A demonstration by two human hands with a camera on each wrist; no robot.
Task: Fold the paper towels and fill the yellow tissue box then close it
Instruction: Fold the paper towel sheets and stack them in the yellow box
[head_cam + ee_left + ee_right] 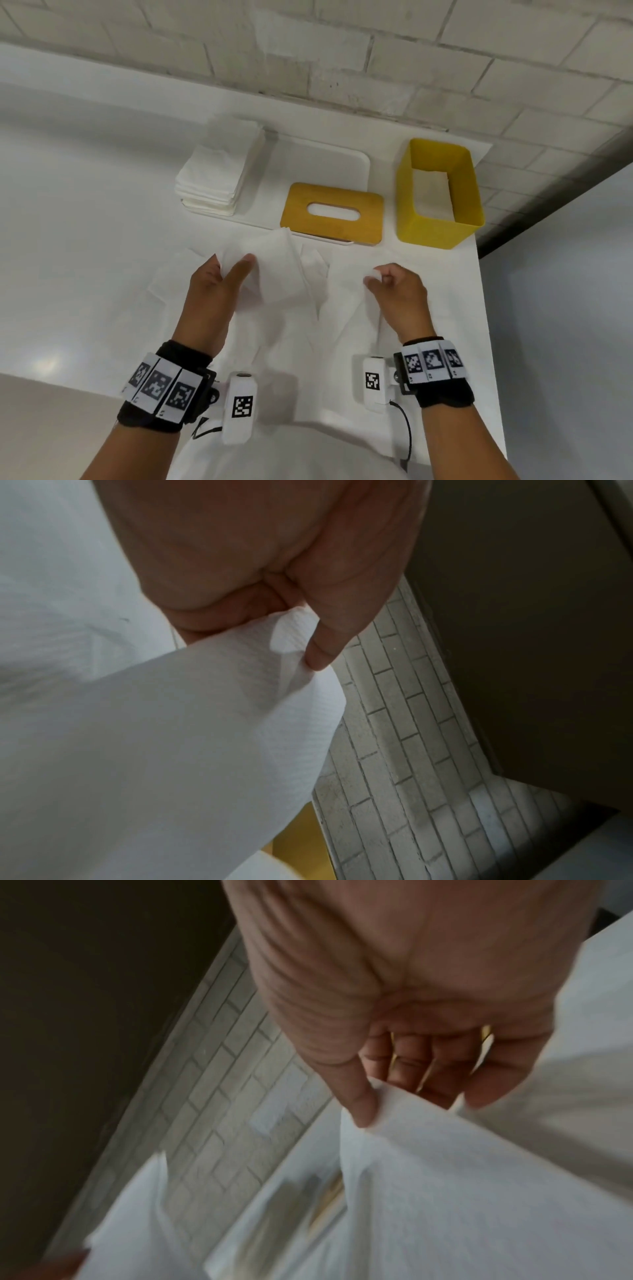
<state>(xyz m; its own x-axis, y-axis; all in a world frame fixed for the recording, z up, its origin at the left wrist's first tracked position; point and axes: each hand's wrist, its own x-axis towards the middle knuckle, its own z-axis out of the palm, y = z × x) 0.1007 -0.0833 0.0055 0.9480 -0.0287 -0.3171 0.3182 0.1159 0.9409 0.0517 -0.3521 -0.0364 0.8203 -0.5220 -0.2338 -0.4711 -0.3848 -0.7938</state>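
1. Left hand (219, 287) pinches one paper towel (274, 270); right hand (397, 291) pinches another's corner.
2. Yellow tissue box (442, 226) sits uncovered beyond right hand; lid (332, 214) lies beyond both hands.

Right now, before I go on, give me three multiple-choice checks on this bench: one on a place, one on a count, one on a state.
1. Where is the lid with the slot?
A. On the yellow box
B. Flat on the white tray, left of the yellow box
C. In the left hand

2. How many hands hold the paper towel?
A. None
B. One
C. Two

3. The yellow box is:
A. Open on top, with white paper inside
B. Closed
C. Tipped on its side

Answers:
1 B, it lies on the tray beside the box.
2 C, the left hand and the right hand each pinch an edge.
3 A, its top is uncovered and white paper shows at the bottom.
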